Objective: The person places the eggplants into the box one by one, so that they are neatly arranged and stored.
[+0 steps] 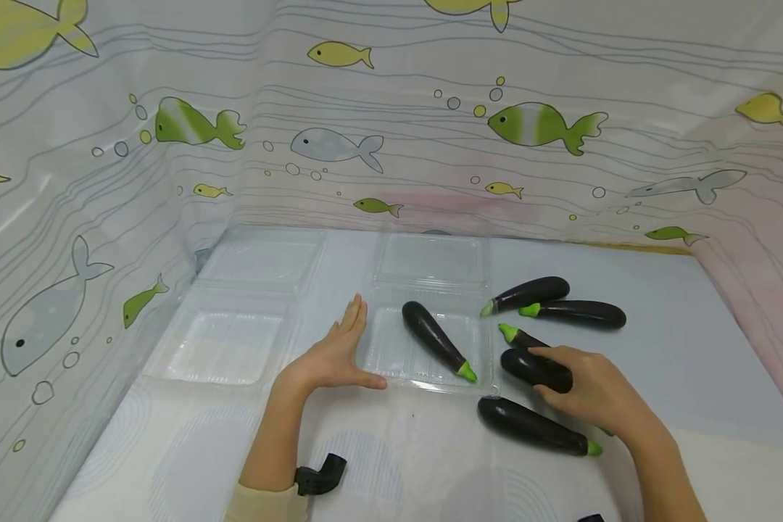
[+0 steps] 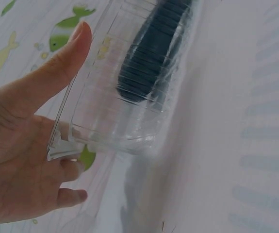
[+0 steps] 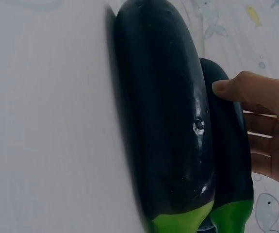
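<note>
My left hand (image 1: 329, 364) is at the left side of a clear plastic clamshell box (image 1: 386, 337), fingers straight and thumb spread along its near edge. In the left wrist view, the thumb and fingers lie around the box's corner. One dark eggplant (image 1: 433, 337) with a green stem end lies slantwise in that box. To the right of the box, my right hand (image 1: 590, 384) grips another eggplant (image 1: 528, 368) between thumb and fingers. Close in front of it lies a further eggplant (image 3: 163, 111). Behind the gripped one, an eggplant (image 1: 522, 338) is partly hidden by the hand.
A second clear clamshell box (image 1: 170, 355) stands with its lid up at the left. Two more eggplants (image 1: 577, 314) lie side by side behind the right hand. A fish-printed curtain (image 1: 424, 167) hangs along the back and sides of the table (image 1: 678, 348).
</note>
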### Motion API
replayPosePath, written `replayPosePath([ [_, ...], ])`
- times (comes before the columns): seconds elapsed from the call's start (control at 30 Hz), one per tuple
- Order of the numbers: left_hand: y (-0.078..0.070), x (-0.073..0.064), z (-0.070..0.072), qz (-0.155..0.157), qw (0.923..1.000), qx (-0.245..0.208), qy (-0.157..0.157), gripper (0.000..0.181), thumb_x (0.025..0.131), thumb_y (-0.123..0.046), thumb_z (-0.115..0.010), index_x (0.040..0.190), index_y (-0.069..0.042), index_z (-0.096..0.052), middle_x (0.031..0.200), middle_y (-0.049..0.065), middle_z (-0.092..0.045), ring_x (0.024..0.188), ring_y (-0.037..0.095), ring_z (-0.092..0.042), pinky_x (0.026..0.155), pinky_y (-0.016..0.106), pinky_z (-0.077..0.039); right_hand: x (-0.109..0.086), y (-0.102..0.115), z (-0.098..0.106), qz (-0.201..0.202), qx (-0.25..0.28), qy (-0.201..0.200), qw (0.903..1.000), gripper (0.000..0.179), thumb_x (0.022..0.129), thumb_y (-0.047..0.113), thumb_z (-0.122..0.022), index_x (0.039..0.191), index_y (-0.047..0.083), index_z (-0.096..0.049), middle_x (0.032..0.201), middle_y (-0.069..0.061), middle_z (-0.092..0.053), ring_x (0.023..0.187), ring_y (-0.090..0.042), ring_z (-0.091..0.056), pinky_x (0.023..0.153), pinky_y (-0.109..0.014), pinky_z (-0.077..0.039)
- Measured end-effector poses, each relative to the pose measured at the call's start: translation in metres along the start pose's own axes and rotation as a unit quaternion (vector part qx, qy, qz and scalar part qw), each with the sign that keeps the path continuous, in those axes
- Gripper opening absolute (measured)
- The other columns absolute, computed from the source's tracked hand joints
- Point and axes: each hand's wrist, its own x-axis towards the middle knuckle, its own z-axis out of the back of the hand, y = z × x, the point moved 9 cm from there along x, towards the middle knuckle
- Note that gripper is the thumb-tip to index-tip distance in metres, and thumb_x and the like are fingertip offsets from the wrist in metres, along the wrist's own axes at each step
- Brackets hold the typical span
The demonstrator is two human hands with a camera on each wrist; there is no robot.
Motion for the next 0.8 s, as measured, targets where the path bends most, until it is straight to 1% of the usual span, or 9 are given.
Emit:
replayPosePath([
  [0.1,0.0,0.0,0.0,-0.002,1.0,-0.002,0.0,0.133,0.068,-0.044,-0.086,0.152,-0.001,0.007,0.158,0.011,0.018,0.145,0.025,0.01,0.116,0.05,-0.004,-0.001,0.003,0.006,0.017,0.005,-0.025,0.9995,0.051,0.071,0.013,-0.082,0.119,0.01,-0.068,0.109,-0.008,-0.07,0.097,-0.027,-0.065,0.079,-0.048,-0.052],
  [0.2,0.0,0.001,0.0,-0.002,1.0,-0.003,0.001,0.133,0.067,-0.044,-0.086,0.152,-0.002,0.007,0.158,0.011,0.018,0.145,0.025,0.01,0.116,0.05,-0.004,-0.003,0.005,0.012,0.034,-0.001,-0.056,0.9979,0.051,0.068,0.01,-0.084,0.117,0.01,-0.068,0.108,-0.006,-0.07,0.096,-0.025,-0.066,0.077,-0.043,-0.053],
  [0.23,0.0,0.001,0.0,-0.002,1.0,-0.003,0.001,0.133,0.067,-0.044,-0.086,0.152,-0.002,0.007,0.158,0.01,0.019,0.145,0.025,0.01,0.116,0.05,-0.004,-0.003,0.005,0.014,0.039,-0.002,-0.064,0.9972,0.051,0.068,0.01,-0.084,0.116,0.011,-0.069,0.108,-0.005,-0.07,0.096,-0.023,-0.066,0.076,-0.039,-0.053],
  [0.3,0.001,0.001,0.0,-0.003,1.0,-0.002,0.001,0.133,0.067,-0.044,-0.086,0.152,-0.002,0.007,0.158,0.01,0.018,0.145,0.024,0.01,0.116,0.05,-0.004,-0.004,0.006,0.017,0.046,-0.005,-0.076,0.996,0.051,0.067,0.01,-0.084,0.115,0.011,-0.069,0.107,-0.002,-0.07,0.094,-0.02,-0.066,0.076,-0.027,-0.052],
  [0.37,0.001,0.001,0.0,-0.004,1.0,-0.001,0.0,0.133,0.067,-0.045,-0.086,0.152,-0.002,0.007,0.158,0.011,0.018,0.145,0.024,0.01,0.116,0.05,-0.005,-0.004,0.007,0.019,0.052,-0.004,-0.085,0.995,0.052,0.066,0.01,-0.085,0.115,0.012,-0.069,0.107,0.0,-0.07,0.093,-0.017,-0.066,0.076,-0.015,-0.047],
  [0.43,0.001,0.002,0.0,-0.003,1.0,0.001,0.001,0.133,0.067,-0.045,-0.086,0.152,-0.002,0.007,0.158,0.011,0.018,0.145,0.024,0.01,0.116,0.05,-0.005,-0.005,0.009,0.021,0.059,-0.001,-0.092,0.994,0.053,0.065,0.01,-0.085,0.115,0.012,-0.069,0.107,0.001,-0.07,0.093,-0.017,-0.065,0.077,-0.007,-0.042],
  [0.47,0.001,0.002,0.0,-0.003,1.0,0.001,0.0,0.133,0.067,-0.045,-0.086,0.152,-0.002,0.007,0.158,0.011,0.018,0.145,0.024,0.01,0.116,0.05,-0.005,-0.005,0.01,0.022,0.063,0.0,-0.096,0.9934,0.053,0.065,0.01,-0.085,0.115,0.012,-0.069,0.107,0.001,-0.07,0.093,-0.017,-0.065,0.078,-0.004,-0.04],
  [0.67,0.001,0.001,0.0,0.0,1.0,-0.005,0.0,0.133,0.067,-0.044,-0.087,0.152,-0.002,0.008,0.158,0.011,0.019,0.145,0.025,0.009,0.116,0.05,-0.005,-0.005,0.018,0.029,0.076,-0.001,-0.12,0.9899,0.054,0.063,0.01,-0.085,0.115,0.013,-0.07,0.107,0.002,-0.07,0.094,-0.017,-0.065,0.081,-0.003,-0.038],
  [0.8,0.001,0.0,0.0,-0.001,0.9999,-0.012,-0.002,0.134,0.067,-0.042,-0.087,0.152,-0.003,0.008,0.158,0.011,0.019,0.145,0.026,0.009,0.116,0.05,-0.005,-0.006,0.021,0.031,0.08,-0.002,-0.126,0.9888,0.055,0.063,0.01,-0.085,0.116,0.013,-0.07,0.108,0.002,-0.07,0.096,-0.017,-0.065,0.083,-0.003,-0.038],
])
